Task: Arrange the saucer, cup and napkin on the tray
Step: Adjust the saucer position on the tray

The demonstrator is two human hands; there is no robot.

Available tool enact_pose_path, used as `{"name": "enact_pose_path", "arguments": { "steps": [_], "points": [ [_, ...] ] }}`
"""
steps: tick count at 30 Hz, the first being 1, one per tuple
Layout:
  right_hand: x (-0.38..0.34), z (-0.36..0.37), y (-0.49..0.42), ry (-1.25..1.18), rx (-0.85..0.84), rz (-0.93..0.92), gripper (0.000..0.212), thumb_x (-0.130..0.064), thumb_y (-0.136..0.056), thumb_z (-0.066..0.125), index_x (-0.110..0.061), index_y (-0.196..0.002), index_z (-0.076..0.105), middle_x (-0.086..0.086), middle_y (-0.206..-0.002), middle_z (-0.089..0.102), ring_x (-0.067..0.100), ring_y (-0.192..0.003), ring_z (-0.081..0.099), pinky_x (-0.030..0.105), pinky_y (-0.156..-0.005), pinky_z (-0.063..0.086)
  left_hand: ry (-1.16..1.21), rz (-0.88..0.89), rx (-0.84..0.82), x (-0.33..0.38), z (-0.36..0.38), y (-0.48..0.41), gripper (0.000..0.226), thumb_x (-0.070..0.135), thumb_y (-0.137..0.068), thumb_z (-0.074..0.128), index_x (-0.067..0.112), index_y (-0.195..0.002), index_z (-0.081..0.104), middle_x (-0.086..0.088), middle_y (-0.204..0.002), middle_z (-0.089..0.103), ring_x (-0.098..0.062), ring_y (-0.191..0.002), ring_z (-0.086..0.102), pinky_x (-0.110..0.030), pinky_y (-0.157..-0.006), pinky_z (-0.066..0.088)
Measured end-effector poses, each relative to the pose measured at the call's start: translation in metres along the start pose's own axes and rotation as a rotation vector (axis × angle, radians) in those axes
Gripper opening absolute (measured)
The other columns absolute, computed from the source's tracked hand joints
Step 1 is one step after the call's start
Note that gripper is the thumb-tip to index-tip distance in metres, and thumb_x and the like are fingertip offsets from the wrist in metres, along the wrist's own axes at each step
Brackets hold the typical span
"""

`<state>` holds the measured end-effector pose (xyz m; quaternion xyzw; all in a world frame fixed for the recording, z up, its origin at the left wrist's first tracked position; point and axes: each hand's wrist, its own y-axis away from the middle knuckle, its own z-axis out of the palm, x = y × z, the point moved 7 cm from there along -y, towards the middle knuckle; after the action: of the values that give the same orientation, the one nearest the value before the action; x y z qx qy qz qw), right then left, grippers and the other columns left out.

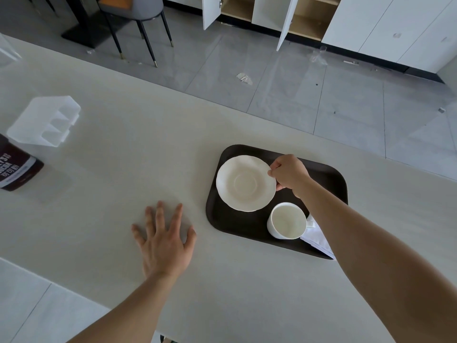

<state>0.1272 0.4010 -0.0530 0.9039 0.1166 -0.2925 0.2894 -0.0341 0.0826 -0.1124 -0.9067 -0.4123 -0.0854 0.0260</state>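
Note:
A dark brown tray [230, 226] lies on the pale table, right of centre. On its left half is a cream saucer [244, 184] with a wavy rim. My right hand [289, 173] pinches the saucer's right rim between thumb and fingers. An empty white cup [286, 221] stands upright on the tray just below the saucer. A white folded napkin [319, 240] lies to the cup's right, partly hidden under my right forearm. My left hand [164, 237] rests flat on the table, fingers spread, left of the tray.
A brown cocoa container [17, 169] lies at the table's left edge, with a translucent plastic holder [45, 121] behind it. The table's far edge runs diagonally behind the tray. Beyond it are grey floor tiles, a chair [138, 18] and open white cabinets [269, 13].

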Motion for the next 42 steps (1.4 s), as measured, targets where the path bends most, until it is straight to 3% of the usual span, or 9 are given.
{"name": "enact_pose_path", "arguments": {
  "steps": [4,7,12,28,34,42],
  "points": [
    [0.004,0.000,-0.006,-0.026,0.001,0.023,0.003,-0.005,-0.088,0.063,-0.005,-0.087,0.066,0.012,-0.082,0.072,0.025,-0.066,0.072,0.045,-0.072,0.064,0.001,-0.005,0.002,0.000,-0.001,0.001,0.068,0.061,-0.084,0.035,0.037,-0.148,0.036,-0.009,-0.160,0.028,-0.034,-0.150,0.016,-0.063,-0.115,0.005],
    [0.008,0.001,-0.012,-0.040,0.003,0.067,0.009,-0.004,-0.091,0.063,-0.010,-0.085,0.066,0.007,-0.075,0.073,0.024,-0.061,0.075,0.045,-0.074,0.064,0.006,-0.005,0.008,0.001,-0.002,0.000,0.068,0.060,-0.084,0.037,0.037,-0.147,0.037,-0.010,-0.159,0.029,-0.035,-0.150,0.016,-0.063,-0.115,0.006],
    [0.014,0.003,-0.017,-0.113,0.018,0.116,0.010,-0.004,-0.091,0.065,-0.011,-0.084,0.067,0.009,-0.077,0.073,0.023,-0.053,0.074,0.044,-0.069,0.065,-0.004,-0.010,-0.007,0.001,-0.002,0.001,0.068,0.061,-0.084,0.035,0.037,-0.148,0.035,-0.009,-0.160,0.028,-0.034,-0.151,0.013,-0.064,-0.116,0.006],
    [0.021,0.006,-0.020,-0.197,0.036,0.145,0.007,-0.004,-0.092,0.064,-0.010,-0.088,0.066,0.011,-0.088,0.072,0.023,-0.054,0.074,0.036,-0.060,0.064,0.000,-0.010,-0.028,0.002,-0.004,0.000,0.069,0.061,-0.084,0.035,0.038,-0.149,0.035,-0.009,-0.161,0.026,-0.034,-0.151,0.013,-0.063,-0.116,0.005],
    [0.023,0.008,-0.019,-0.235,0.039,0.169,0.004,-0.004,-0.091,0.066,-0.007,-0.088,0.066,0.014,-0.088,0.073,0.026,-0.056,0.074,0.040,-0.062,0.065,-0.003,-0.009,-0.023,0.002,-0.004,0.001,0.069,0.060,-0.084,0.035,0.037,-0.149,0.035,-0.009,-0.160,0.027,-0.034,-0.151,0.013,-0.063,-0.116,0.005],
    [0.025,0.011,-0.019,-0.276,0.022,0.191,0.003,-0.003,-0.091,0.065,-0.006,-0.091,0.064,0.013,-0.091,0.072,0.026,-0.055,0.074,0.037,-0.056,0.064,-0.018,-0.009,-0.028,0.002,-0.004,0.000,0.069,0.061,-0.084,0.034,0.036,-0.148,0.038,-0.010,-0.159,0.030,-0.035,-0.150,0.015,-0.064,-0.116,0.008]
  ]
}}
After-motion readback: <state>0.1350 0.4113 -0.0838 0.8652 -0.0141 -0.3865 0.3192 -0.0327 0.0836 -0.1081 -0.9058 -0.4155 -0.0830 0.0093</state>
